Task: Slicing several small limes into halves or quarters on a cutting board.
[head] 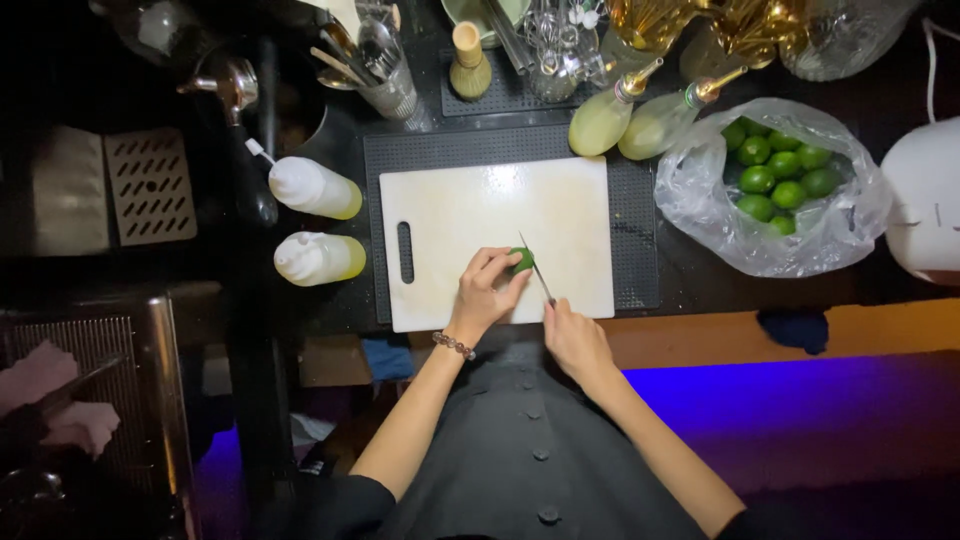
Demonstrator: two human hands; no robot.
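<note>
A lime (523,259) sits on the near part of a white board (470,215), close to its near edge. The left hand (484,293) arches over it, fingers (497,262) clamped on the fruit from the left, apparently to keep the round thing from rolling. The right hand (574,337) has its fingers closed around the handle of a knife (535,270), whose blade angles up and away so that the tip stands at the lime's right side, touching it or just beside it; whether the edge is in the skin cannot be told. A bead bracelet (453,345) rings the left wrist.

The board lies on a dark mat (634,240) on the table, probably to stop it sliding. To the right, near the board, an open clear bag (700,195) holds many more limes (780,170), within easy reach of the right hand. At the board's far right corner two pale bottles (630,122) with pour spouts lie tilted. Left of the board two squeeze bottles (318,222) lie on their sides. At the far edge stand a cup of bar tools (385,70), a bamboo whisk (469,60) and glassware (560,50).
</note>
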